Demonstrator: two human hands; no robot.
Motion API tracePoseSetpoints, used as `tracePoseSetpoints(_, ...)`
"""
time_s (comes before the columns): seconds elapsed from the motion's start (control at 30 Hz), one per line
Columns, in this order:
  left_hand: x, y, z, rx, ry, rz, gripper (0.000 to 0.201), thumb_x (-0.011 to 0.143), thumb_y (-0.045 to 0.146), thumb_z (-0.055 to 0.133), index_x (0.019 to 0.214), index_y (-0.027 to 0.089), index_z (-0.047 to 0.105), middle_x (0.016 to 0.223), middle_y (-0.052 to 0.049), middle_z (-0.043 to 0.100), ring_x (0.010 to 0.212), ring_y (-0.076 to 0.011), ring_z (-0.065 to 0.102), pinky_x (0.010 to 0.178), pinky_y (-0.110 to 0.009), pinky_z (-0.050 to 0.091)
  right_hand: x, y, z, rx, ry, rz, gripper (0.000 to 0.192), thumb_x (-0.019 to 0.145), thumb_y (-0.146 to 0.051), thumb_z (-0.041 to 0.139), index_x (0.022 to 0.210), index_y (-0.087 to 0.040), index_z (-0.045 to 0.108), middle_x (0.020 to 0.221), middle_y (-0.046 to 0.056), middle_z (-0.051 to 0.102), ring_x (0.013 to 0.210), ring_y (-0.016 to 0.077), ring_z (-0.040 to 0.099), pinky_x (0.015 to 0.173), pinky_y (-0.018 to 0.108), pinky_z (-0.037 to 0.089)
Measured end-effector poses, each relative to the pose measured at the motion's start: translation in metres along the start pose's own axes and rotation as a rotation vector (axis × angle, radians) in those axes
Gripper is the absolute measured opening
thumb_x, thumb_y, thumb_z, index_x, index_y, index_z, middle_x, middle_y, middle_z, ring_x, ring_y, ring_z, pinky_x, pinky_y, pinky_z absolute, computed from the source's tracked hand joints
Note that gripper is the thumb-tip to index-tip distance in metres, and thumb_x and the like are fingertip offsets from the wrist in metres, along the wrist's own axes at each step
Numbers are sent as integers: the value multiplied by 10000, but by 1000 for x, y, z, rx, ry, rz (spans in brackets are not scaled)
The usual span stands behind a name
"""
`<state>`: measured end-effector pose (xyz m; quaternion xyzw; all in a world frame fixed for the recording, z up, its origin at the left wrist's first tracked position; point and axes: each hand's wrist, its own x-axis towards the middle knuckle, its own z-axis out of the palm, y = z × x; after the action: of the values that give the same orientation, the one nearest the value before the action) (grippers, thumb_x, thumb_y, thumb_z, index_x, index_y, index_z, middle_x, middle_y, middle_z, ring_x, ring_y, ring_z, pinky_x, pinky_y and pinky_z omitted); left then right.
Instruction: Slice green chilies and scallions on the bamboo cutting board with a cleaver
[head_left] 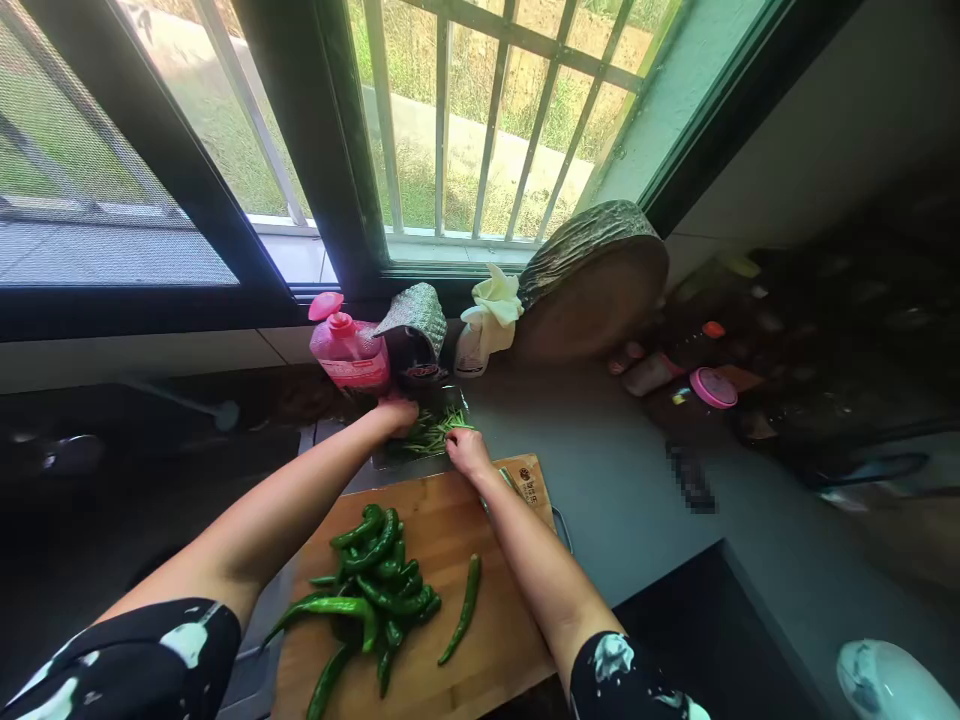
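Hands (399,416), two, flank one green heap (429,434); one pepper (465,610) lies apart.

Daylight pours through a barred window (487,120), bleaching the ground (536,160) outside, while both sides of the room sink into shadow. Highlights gleam on green peppers (390,596) toward the left edge of the cutting board (446,512). Wide-angle stretch and blur smear the margins; a pixelated patch (691,480) sits beyond the board's right edge.

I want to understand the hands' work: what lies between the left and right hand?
The head view shows thin green pieces between the left hand and the right hand.
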<state>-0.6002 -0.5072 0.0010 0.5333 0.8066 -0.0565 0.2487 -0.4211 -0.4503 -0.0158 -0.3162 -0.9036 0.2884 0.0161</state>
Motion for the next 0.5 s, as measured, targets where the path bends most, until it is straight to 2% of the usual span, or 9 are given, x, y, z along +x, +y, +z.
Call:
tracePoseSetpoints(0.17, -23, -1, -3, 127, -14, -13, 467, 611, 134, 596, 1076, 109, 554, 1035, -212, 620, 1104, -358, 488, 882, -511, 378, 0, 2, -1, 43, 2, 3, 228, 805, -166, 492, 903, -199, 695, 897, 29, 700, 842, 145, 618, 763, 193, 425)
tracePoseSetpoints(0.27, -30, -5, -6, 181, 17, 34, 392, 626, 140, 560, 1017, 151, 580, 1056, -167, 621, 1102, -327, 497, 877, -448, 399, -4, 3, -4, 53, 7, -14, 229, 810, -168, 493, 923, -198, 690, 937, 29, 694, 881, 141, 610, 792, 192, 416)
tracePoseSetpoints(0.37, -33, -12, -10, 133, 44, 66, 304, 615, 165, 565, 915, 166, 615, 1004, -137, 640, 1001, -297, 565, 811, -359, 436, -10, 3, -10, 52, 9, -24, 231, 819, -168, 491, 945, -196, 682, 958, 28, 689, 904, 136, 602, 810, 190, 406)
tracePoseSetpoints(0.5, -37, -18, -17, 16, 62, 19, 344, 636, 224, 557, 976, 180, 593, 944, -112, 660, 876, -263, 613, 724, -304, 446, -19, 2, -19, 69, 2, -18, 217, 830, -175, 495, 943, -207, 678, 961, 15, 686, 903, 124, 598, 816, 178, 396)
